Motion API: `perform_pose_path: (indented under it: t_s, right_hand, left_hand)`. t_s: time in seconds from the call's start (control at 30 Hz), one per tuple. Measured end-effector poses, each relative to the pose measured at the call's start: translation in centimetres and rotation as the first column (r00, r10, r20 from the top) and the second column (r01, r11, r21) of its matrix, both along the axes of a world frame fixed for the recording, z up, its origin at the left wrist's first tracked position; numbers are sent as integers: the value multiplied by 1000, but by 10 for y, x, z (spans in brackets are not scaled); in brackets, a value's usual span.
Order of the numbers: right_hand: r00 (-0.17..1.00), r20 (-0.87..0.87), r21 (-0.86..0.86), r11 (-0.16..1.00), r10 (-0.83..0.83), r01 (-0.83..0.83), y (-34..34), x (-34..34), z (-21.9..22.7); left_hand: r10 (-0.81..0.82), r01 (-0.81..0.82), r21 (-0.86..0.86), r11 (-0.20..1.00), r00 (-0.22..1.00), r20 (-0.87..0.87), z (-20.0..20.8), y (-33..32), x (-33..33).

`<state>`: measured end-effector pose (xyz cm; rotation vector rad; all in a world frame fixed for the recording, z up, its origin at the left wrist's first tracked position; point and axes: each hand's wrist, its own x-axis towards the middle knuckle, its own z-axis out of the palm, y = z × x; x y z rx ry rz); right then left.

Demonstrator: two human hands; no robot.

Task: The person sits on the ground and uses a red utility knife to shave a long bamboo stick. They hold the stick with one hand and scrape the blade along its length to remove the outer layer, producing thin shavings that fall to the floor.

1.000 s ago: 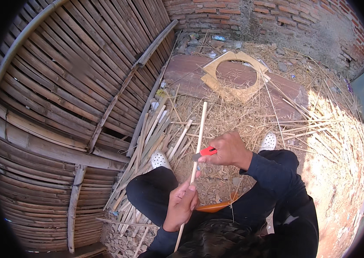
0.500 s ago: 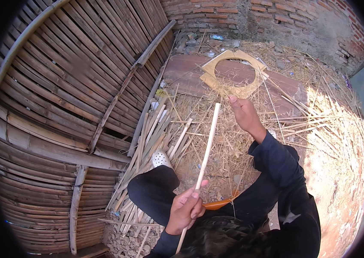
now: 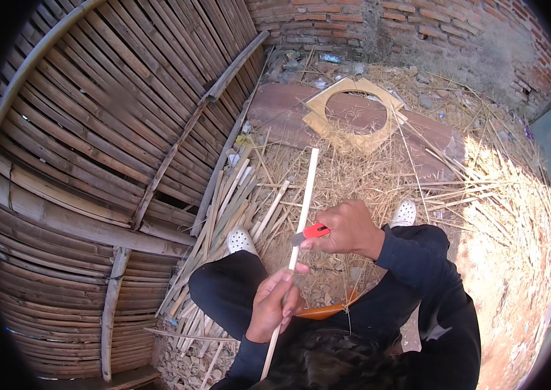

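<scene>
A long pale bamboo strip (image 3: 308, 185) slants upward in front of me, its lower end passing beside my body. My left hand (image 3: 275, 304) is closed around its lower part, thumb and fingers pinching it. Just above, my right hand (image 3: 348, 229) grips a red-handled cutter knife (image 3: 316, 231). The knife's grey blade lies against the strip, a short way above the left fingers. Most of the handle is hidden inside the right fist.
Bamboo strips (image 3: 223, 201) lie heaped left beside a slatted bamboo wall (image 3: 93, 117). Ahead, a yellowish board with a round hole (image 3: 317, 123) rests on a brown panel (image 3: 278, 104). Shavings (image 3: 379, 175) cover the ground. An orange thing (image 3: 321, 312) lies between my legs.
My right hand has come back toward me from near the holed board, bringing the red knife onto the strip. The strip and left hand have shifted slightly left.
</scene>
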<state>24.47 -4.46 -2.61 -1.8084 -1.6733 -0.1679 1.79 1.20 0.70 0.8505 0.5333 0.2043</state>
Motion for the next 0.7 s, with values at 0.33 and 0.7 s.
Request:
perform_pose_path:
  t_s: [0.33,0.7]
  right_hand:
    - [995,-87,17,999,-44,46,5,7,-8]
    - [995,-104,41,999,4,1,14,4,-16]
  left_hand:
    - [-8,8,7,1000,999,-38,4,-3,6]
    - [-13,16,-82,996,999,37,-7,2,-3]
